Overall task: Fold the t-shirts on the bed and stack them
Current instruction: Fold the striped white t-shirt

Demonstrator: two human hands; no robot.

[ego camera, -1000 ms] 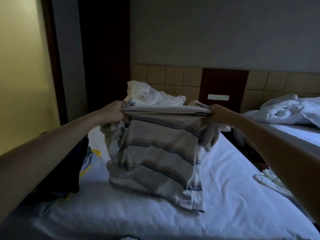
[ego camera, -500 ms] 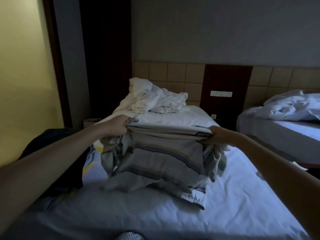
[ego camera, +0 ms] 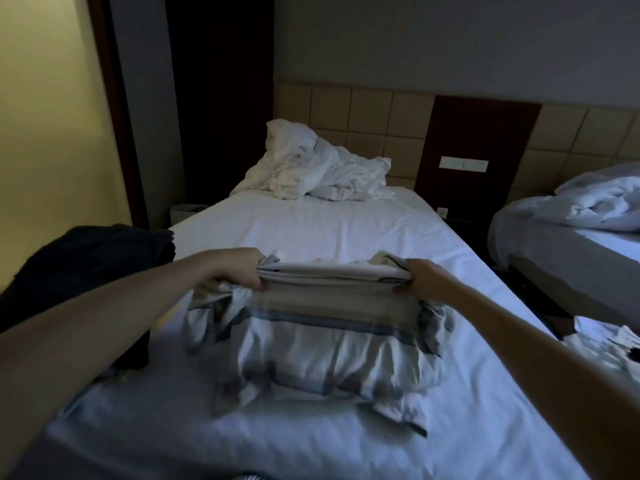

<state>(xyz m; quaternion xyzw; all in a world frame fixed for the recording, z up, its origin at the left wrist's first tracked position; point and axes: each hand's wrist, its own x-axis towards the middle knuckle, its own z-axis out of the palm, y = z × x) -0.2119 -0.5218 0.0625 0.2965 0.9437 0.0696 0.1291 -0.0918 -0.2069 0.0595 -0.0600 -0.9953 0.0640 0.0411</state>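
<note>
A pale striped t-shirt (ego camera: 322, 344) lies bunched on the white bed (ego camera: 329, 230), its upper fold held up a little above the sheet. My left hand (ego camera: 242, 268) grips the left end of that fold, fingers curled round the cloth. My right hand (ego camera: 420, 278) pinches the right end the same way. The lower part of the shirt rests crumpled on the mattress in front of me. A dark pile of clothes (ego camera: 86, 265) sits at the left edge of the bed.
A rumpled white duvet (ego camera: 311, 168) lies at the head of the bed against the tiled headboard. A second bed (ego camera: 571, 237) with bedding stands to the right across a narrow gap. White cloth (ego camera: 602, 344) lies at the right edge.
Both hands have lowered the striped shirt from chest height down toward the mattress, so its hanging part now lies crumpled on the sheet. The view has tilted downward.
</note>
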